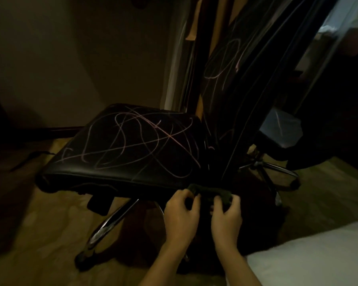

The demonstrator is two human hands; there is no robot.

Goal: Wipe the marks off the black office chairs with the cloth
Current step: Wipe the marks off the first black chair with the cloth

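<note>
Fingers [191, 200] of both your hands pinch the dark cloth [210, 191], low center of frame, against the near edge of the scribbled black office chair seat [130, 145].

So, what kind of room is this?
Probably a dim bedroom or home office: a black office chair with scribbles stands on a wooden floor, and a white bed edge shows at lower right.

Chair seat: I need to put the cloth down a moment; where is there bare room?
The seat is bare across its scribbled top, from front edge to backrest. Both hands, left hand and right hand, crowd its near corner, holding the cloth.
</note>
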